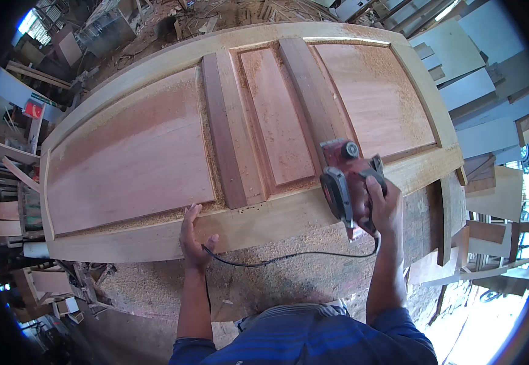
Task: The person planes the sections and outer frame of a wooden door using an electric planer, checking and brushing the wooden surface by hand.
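Note:
My right hand (385, 204) is wrapped round the rear handle of a red electric planer (354, 176). The planer rests on the near rail of a wooden panel door (276, 216), at the foot of a vertical bar. My left hand (196, 240) lies at the door's near edge, left of the middle, with fingers stretched out and thumb apart. From the planer's back a black power cord (301, 254) loops across to my left hand and on down along the forearm. Whether those fingers touch the cord is hard to see. Shavings lie along the panel grooves.
Beneath the door is a workbench (264, 286) strewn with sawdust. Pale boards (468, 91) are stacked at the right. Scrap wood (216, 21) litters the floor beyond the door, and more offcuts (51, 283) lie at the lower left.

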The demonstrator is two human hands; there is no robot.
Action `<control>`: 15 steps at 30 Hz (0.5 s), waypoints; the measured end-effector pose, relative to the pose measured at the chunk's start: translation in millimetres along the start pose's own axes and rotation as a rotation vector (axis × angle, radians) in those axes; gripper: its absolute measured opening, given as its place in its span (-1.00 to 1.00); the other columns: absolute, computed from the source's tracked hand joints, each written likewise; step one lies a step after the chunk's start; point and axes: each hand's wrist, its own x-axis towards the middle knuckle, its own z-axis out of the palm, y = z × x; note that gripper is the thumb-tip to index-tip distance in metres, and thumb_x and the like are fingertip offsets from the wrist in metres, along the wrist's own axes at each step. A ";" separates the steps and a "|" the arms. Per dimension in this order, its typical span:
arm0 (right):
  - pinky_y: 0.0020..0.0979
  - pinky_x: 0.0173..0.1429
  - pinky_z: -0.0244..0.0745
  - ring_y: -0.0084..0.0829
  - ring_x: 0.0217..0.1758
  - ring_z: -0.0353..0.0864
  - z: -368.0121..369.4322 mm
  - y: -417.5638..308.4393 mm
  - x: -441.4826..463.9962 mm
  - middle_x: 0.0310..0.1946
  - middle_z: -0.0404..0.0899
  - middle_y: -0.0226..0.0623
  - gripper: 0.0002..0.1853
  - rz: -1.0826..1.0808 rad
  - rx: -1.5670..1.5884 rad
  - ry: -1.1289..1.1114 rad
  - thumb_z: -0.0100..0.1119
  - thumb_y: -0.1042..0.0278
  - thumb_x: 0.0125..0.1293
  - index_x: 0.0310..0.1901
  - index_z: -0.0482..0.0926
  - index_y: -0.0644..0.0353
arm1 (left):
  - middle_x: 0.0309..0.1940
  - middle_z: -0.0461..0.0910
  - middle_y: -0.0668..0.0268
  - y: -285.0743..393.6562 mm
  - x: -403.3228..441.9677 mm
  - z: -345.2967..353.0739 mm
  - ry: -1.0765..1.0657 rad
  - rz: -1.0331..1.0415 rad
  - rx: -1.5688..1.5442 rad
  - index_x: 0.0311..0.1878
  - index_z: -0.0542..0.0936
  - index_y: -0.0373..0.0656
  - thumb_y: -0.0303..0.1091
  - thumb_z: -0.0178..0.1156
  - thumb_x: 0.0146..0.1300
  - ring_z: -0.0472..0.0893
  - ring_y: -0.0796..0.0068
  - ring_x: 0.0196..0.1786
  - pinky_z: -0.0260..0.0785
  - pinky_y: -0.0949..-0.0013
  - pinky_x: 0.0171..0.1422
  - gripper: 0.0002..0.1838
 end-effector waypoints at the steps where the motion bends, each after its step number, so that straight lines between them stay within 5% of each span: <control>1: -0.29 -0.43 0.51 -0.49 -0.58 0.61 6.8 -0.9 15.1 -0.62 0.59 -0.30 -0.47 -0.014 -0.016 -0.008 0.32 -0.06 0.65 -0.31 0.70 0.34 | 0.45 0.65 -0.13 -0.2 0.2 -0.4 -0.003 -0.001 0.004 0.51 0.54 -0.41 0.48 0.34 0.39 0.49 -0.15 0.66 0.20 -0.16 0.81 0.06; 8: -0.30 -0.39 0.53 -0.49 -0.52 0.64 56.3 -29.0 99.6 -0.57 0.62 -0.31 -0.46 -0.126 -0.045 -0.048 0.28 -0.08 0.66 -0.27 0.75 0.34 | 0.40 0.68 -0.12 4.0 4.6 -1.4 -0.004 0.012 0.034 0.47 0.56 -0.41 0.40 0.32 0.42 0.51 -0.15 0.65 0.09 -0.20 0.86 -0.03; 13: -0.24 -0.41 0.54 -0.42 -0.52 0.70 91.4 -41.1 178.0 -0.59 0.61 -0.28 -0.37 -0.291 -0.126 -0.006 0.24 -0.18 0.65 -0.33 0.72 0.34 | 0.40 0.68 -0.09 1.1 6.2 -0.9 -0.011 0.021 0.091 0.46 0.58 -0.34 0.15 0.44 0.32 0.55 -0.20 0.60 0.25 -0.22 0.80 -0.15; 15: -0.15 -0.09 0.63 -0.15 -0.28 0.80 106.5 -55.6 210.8 -0.44 0.72 -0.06 -0.42 -0.282 -0.210 0.014 0.18 -0.19 0.64 -0.15 0.82 0.28 | 0.39 0.69 -0.08 3.1 5.2 -0.4 -0.010 0.010 0.099 0.46 0.59 -0.33 0.04 0.47 0.30 0.56 -0.20 0.60 0.25 -0.22 0.80 -0.20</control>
